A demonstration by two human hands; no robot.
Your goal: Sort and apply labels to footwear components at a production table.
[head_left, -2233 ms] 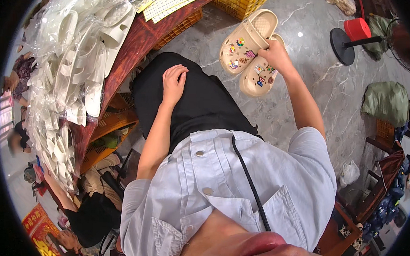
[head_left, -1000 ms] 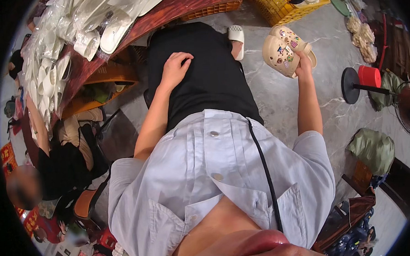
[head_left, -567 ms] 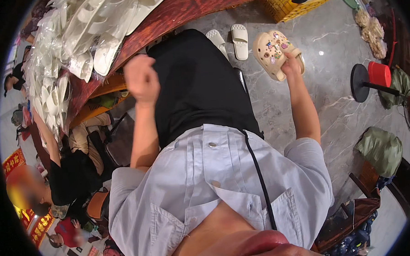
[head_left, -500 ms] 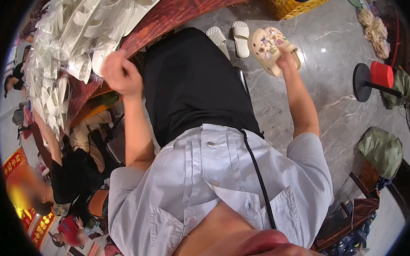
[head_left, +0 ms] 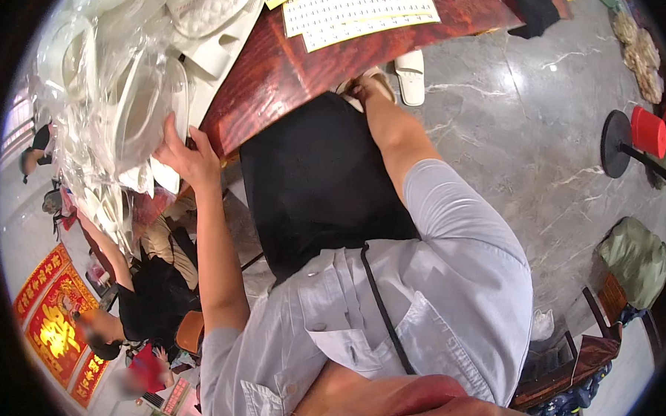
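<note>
My left hand (head_left: 190, 161) rests against the edge of the white slippers (head_left: 153, 97) in clear plastic on the table. Its thumb and fingers are apart, not wrapped round anything. Low beside the table edge, my right hand (head_left: 372, 89) is curled at a cream clog (head_left: 383, 79). The table and my hand hide much of the clog, and its charms do not show. Just to the right, a white slide slipper (head_left: 411, 82) lies on the floor, partly under the table.
Sticker sheets (head_left: 362, 13) lie on the red-brown table (head_left: 268, 77), with a black cloth (head_left: 528, 6) at its right end. A red object on a black stand (head_left: 648, 131) is at right. On the left, another person (head_left: 155, 312) reaches toward the slipper pile.
My right hand has moved left and down to the table edge with the cream clog. My left hand has come against the wrapped slippers, fingers spreading. My view has shifted over the table.
</note>
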